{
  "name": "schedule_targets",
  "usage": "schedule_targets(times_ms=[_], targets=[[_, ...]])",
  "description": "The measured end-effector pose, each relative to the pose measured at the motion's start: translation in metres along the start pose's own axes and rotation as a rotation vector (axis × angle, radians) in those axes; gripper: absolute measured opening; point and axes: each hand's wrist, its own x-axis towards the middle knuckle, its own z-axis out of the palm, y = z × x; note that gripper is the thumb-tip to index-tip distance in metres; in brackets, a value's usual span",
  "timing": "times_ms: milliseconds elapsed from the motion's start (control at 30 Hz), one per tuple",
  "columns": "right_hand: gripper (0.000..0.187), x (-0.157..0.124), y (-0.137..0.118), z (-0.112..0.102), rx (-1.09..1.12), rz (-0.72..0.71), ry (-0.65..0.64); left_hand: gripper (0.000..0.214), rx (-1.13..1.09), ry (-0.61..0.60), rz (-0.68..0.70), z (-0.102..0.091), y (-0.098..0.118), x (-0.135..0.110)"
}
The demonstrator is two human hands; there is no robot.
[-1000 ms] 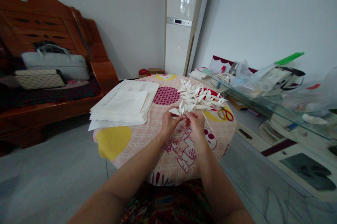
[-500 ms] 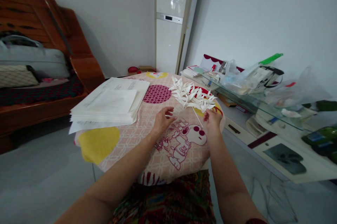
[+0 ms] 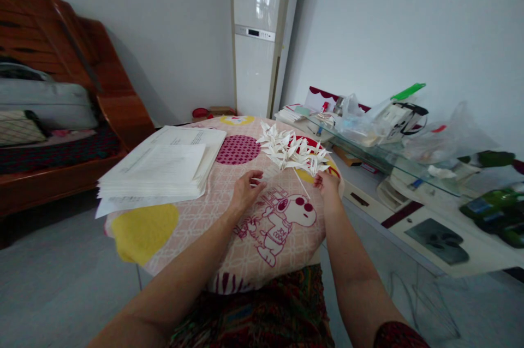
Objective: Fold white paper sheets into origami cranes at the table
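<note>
A cluster of white folded-paper cranes (image 3: pixel 292 149) lies on the patterned tablecloth (image 3: pixel 192 244), several of them packed close with pointed tips sticking up. My left hand (image 3: pixel 248 189) hovers at the cluster's near left, fingers loosely curled and apart, nothing between them. At the cluster's near right edge is my right hand (image 3: pixel 326 183), its fingertips drawn together against the nearest crane; whatever they pinch is too small to make out. Between my hands a thin white strip (image 3: pixel 302 183) sticks out from under the cranes toward me.
To the left stands a thick stack of paper sheets (image 3: pixel 164 160), a smaller sheet on top. Right of the table, a glass-topped cabinet (image 3: pixel 388 157) carries plastic bags, papers and a green-handled thing. A wooden bench (image 3: pixel 118 108) with bags is at left; a tall white appliance (image 3: pixel 254 70) stands behind.
The whole view has shifted slightly, with the table and cabinet now a little further left. Both hands keep nearly the same places beside the cranes.
</note>
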Motion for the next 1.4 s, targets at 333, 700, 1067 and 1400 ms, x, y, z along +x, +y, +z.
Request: schedule_targets(times_ms=[333, 700, 1067, 1400], targets=[[0.013, -0.049, 0.014, 0.022, 0.098, 0.011, -0.079, 0.03, -0.403, -0.238, -0.398, 0.078, 0.025, 0.008], [0.017, -0.081, 0.02, 0.04, 0.137, 0.009, -0.172, 0.042, -0.415, 0.002, -0.372, 0.098, 0.02, 0.011], [0.032, -0.072, 0.028, 0.041, 0.131, 0.093, -0.255, 0.043, -0.539, -0.082, -0.368, 0.093, 0.022, 0.004], [0.033, -0.074, 0.026, 0.044, 0.171, 0.159, -0.358, 0.042, -0.825, -0.137, -0.495, 0.088, 0.023, 0.001]])
